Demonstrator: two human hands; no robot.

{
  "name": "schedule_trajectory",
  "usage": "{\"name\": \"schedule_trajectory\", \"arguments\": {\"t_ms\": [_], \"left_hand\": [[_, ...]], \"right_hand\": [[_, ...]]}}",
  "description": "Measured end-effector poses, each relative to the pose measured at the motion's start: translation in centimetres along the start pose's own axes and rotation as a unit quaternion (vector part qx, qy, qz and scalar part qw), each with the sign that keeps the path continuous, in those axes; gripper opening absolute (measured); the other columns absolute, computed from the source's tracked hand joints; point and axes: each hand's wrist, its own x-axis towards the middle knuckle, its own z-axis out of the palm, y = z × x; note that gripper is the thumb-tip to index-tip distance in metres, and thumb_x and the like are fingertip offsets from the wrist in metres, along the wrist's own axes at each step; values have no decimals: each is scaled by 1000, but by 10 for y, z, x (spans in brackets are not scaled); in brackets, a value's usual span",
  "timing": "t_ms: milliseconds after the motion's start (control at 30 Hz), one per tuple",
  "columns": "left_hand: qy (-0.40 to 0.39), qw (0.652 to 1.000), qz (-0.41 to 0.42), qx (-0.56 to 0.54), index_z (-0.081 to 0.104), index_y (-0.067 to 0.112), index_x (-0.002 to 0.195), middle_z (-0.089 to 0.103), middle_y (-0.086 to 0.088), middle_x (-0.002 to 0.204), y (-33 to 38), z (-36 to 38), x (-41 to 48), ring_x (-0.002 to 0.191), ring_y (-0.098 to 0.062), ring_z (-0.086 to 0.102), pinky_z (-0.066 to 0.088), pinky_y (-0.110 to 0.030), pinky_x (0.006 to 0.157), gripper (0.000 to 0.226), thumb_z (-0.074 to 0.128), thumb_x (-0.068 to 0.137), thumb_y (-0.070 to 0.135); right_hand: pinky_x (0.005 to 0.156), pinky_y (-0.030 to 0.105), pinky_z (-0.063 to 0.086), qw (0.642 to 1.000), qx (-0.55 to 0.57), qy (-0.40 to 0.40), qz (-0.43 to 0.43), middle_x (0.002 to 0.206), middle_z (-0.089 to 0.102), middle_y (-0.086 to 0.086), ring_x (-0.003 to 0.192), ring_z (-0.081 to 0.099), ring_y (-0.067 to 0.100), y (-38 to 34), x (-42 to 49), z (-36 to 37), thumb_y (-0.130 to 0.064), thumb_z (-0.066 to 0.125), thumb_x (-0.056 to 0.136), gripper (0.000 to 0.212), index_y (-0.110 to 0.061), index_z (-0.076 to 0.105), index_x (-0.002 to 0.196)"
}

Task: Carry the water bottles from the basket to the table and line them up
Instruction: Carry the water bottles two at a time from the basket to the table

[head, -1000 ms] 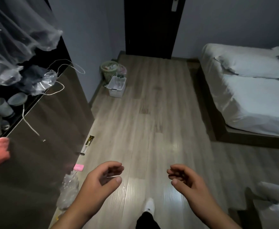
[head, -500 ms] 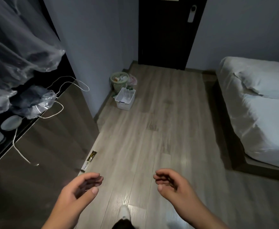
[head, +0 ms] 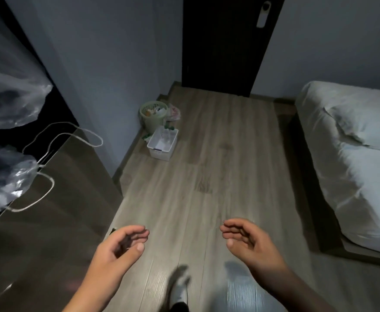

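Note:
A white plastic basket (head: 162, 151) stands on the wooden floor by the left wall, far ahead of me. Clear water bottles (head: 167, 134) lie inside it, hard to make out. My left hand (head: 119, 248) and my right hand (head: 248, 239) hang in front of me at the bottom of the view, palms facing each other. Their fingers are loosely curled and both hold nothing. Both hands are well short of the basket.
A pale green waste bin (head: 153, 115) and a pink bag (head: 174, 111) sit behind the basket in the corner. A dark cabinet (head: 56, 199) with plastic bags and a white cord lines the left. A bed (head: 353, 158) fills the right. A dark door (head: 225, 46) is ahead.
The basket, bin and door have grown larger and closer as I walk forward. Both hands stay empty in front of me, now a little further apart.

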Motion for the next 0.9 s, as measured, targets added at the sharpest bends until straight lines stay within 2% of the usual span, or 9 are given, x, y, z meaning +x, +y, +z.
{"name": "schedule_trajectory", "arguments": {"t_ms": [67,167,300,500,600,733,900], "left_hand": [[-24,1000,2,-7,74,14,98,75,-11,102,6,10,37,101,-25,70,55,-31,90,32,80,67,19],[-54,998,0,15,69,9,104,75,-9,102,14,30,90,102,-24,69,55,-26,90,29,74,77,0],[-76,997,2,8,68,9,105,75,-9,103,31,65,149,103,-21,69,55,-26,91,36,71,69,12],[-97,995,4,23,68,14,106,74,-6,106,49,132,231,103,-16,69,55,-20,86,53,76,59,37],[-92,996,1,19,69,16,105,74,-6,107,59,169,275,103,-17,69,55,-22,87,52,75,59,38],[-78,997,-3,21,70,16,106,74,-5,107,72,205,329,104,-18,68,55,-19,82,39,75,68,23],[-23,1000,13,0,69,14,106,74,-8,107,89,221,379,104,-19,68,55,-21,84,52,74,60,37]], "right_hand": [[83,20,53,1000,11,24,6,104,70,11,94,66,16,-10,24,-12,4,68,83,27,-12,65,105],[86,23,55,998,7,59,8,105,71,11,97,68,20,-18,50,-35,9,62,86,29,-10,65,107],[92,38,55,996,-11,90,12,106,73,2,102,68,18,-25,84,-68,6,63,86,29,-13,67,108],[95,45,52,994,-3,106,10,109,72,2,104,68,20,-32,164,-127,4,63,87,30,-19,69,106],[93,41,53,995,8,103,3,108,72,1,104,68,19,-44,213,-164,4,62,87,31,-20,69,106],[84,31,55,997,-6,71,1,108,72,-3,103,67,13,-66,278,-207,0,62,89,27,-20,67,107],[81,27,57,999,-29,11,-8,104,71,0,99,67,17,-102,363,-228,3,61,88,27,-17,67,104]]}}
